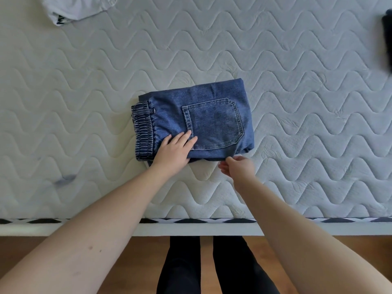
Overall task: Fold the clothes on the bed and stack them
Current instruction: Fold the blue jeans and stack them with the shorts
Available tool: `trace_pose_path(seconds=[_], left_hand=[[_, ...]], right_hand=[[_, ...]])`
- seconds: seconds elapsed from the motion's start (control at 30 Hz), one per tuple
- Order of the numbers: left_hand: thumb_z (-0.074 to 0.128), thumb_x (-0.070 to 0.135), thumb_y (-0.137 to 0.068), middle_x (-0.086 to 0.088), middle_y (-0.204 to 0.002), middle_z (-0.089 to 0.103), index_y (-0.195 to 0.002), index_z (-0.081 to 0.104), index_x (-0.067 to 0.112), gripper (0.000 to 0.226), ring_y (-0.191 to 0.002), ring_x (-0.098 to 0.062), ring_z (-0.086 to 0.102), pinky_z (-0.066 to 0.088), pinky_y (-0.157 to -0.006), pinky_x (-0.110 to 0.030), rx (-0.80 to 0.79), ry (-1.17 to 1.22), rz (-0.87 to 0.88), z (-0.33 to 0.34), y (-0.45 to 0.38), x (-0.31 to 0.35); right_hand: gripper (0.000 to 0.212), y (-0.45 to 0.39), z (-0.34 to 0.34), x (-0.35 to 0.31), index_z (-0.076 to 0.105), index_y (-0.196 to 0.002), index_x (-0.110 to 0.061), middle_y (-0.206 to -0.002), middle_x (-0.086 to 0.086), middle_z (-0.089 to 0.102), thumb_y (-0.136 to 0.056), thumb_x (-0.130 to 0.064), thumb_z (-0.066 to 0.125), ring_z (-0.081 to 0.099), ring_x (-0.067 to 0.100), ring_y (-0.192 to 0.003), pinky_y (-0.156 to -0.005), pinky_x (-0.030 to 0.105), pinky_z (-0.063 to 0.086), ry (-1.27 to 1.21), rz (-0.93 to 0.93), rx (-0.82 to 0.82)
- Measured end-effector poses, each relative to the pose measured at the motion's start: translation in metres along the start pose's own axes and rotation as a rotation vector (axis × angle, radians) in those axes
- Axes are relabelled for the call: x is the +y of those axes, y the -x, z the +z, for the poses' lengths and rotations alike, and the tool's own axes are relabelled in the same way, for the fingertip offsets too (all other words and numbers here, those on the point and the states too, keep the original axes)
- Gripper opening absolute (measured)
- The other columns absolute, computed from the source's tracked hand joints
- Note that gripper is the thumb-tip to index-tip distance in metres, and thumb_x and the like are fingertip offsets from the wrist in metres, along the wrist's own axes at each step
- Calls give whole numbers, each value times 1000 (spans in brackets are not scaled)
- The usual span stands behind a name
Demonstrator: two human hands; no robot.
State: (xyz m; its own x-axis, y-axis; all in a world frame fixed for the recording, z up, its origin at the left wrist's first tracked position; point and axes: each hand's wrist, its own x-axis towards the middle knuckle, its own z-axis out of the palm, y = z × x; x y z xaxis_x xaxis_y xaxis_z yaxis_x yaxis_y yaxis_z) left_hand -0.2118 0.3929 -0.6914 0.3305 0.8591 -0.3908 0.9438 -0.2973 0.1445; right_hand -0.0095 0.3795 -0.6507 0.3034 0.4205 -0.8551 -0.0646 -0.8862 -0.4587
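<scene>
Looking across the bed [297, 124], we judge the task partly done: the jeans [212, 115] lie folded into a compact rectangle under our hands, pocket up, waistband beyond the left hand. Still unfolded, as far as we can tell, a white garment [74, 8] lies rumpled well beyond the left hand, and something dark [386, 39] sits far off past the right hand, too cropped to identify. No stack shows yet. Our left hand [175, 150] rests flat on the denim, fingers straight and spread slightly. Our right hand [237, 167] pinches the near edge of the jeans between thumb and fingertips.
</scene>
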Motion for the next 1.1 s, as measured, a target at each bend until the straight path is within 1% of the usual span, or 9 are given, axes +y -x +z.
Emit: trace_pose_path(seconds=[0.13, 0.23, 0.37, 0.5, 0.7, 0.8, 0.93, 1.03, 1.1], left_hand=[[58, 9, -89, -10, -146, 47, -137, 48, 8, 49, -126, -27, 53, 50, -87, -48, 48, 11, -4, -14, -6, 3], [71, 2, -75, -12, -112, 68, -116, 61, 3, 42, -86, -32, 70, 53, -51, -43, 127, -5, 29, -23, -7, 2], [78, 6, -66, -10, -102, 69, -110, 63, 4, 47, -79, -26, 71, 49, -41, -35, 233, -112, 68, -25, -6, 2], [62, 7, -79, -14, -116, 66, -122, 59, 5, 43, -97, -24, 69, 54, -52, -36, 341, -145, 90, -20, -2, 7], [35, 14, -92, -6, -159, 26, -154, 18, 15, 65, -143, -22, 32, 35, -110, -46, 169, -225, 109, 2, 16, 7], [38, 13, -89, -2, -162, 15, -155, 0, 31, 79, -145, -25, 26, 26, -111, -57, 148, -190, 32, 3, 22, 3], [39, 26, -91, 1, -164, -4, -149, -20, 41, 85, -150, -27, 3, 4, -108, -71, 28, -184, -73, 2, 25, -12], [47, 52, -92, 6, -163, -11, -149, -21, 40, 90, -150, -24, -4, 3, -107, -74, -58, -188, -37, 7, 27, -20], [20, 81, -84, 12, -161, -18, -149, -19, 42, 85, -149, -17, -13, -5, -109, -71, -199, -76, 1, 4, 19, -27]], right_hand=[[6, 11, 4, -9, 60, -92, 3, -75, 15, 68, -93, 0, 55, 69, 13, -56, -55, 22, 58, -167, 42, -34], [14, 22, 7, -19, 59, -85, 1, -74, 12, 70, -96, -8, 57, 70, 13, -57, -59, 22, 59, -326, 138, -101], [29, 28, 17, -31, 56, -114, 3, -105, 15, 69, -100, -23, 55, 71, 20, -88, -80, 27, 59, -369, 195, -228], [53, 21, 32, -42, 46, -137, -6, -132, 17, 55, -94, -33, 64, 60, 27, -111, -92, 32, 52, -433, 200, -236], [45, 1, 56, -36, 51, -132, -5, -128, 12, 59, -97, -32, 60, 61, 25, -114, -86, 30, 51, -437, 230, -128], [38, -3, 60, -28, 56, -129, -8, -104, 5, 66, -92, -16, 65, 65, 17, -94, -86, 26, 51, -599, 276, -80], [44, -11, 47, -3, 49, -135, -10, -127, 8, 63, -94, -15, 64, 63, 17, -110, -100, 29, 49, -694, 163, -237], [40, -22, 30, 5, 53, -132, -8, -115, 3, 67, -94, -10, 64, 65, 13, -98, -84, 26, 55, -557, 158, -210], [40, -28, 20, -4, 55, -129, -4, -103, 4, 68, -91, -4, 66, 66, 12, -86, -71, 22, 59, -521, 197, -187]])
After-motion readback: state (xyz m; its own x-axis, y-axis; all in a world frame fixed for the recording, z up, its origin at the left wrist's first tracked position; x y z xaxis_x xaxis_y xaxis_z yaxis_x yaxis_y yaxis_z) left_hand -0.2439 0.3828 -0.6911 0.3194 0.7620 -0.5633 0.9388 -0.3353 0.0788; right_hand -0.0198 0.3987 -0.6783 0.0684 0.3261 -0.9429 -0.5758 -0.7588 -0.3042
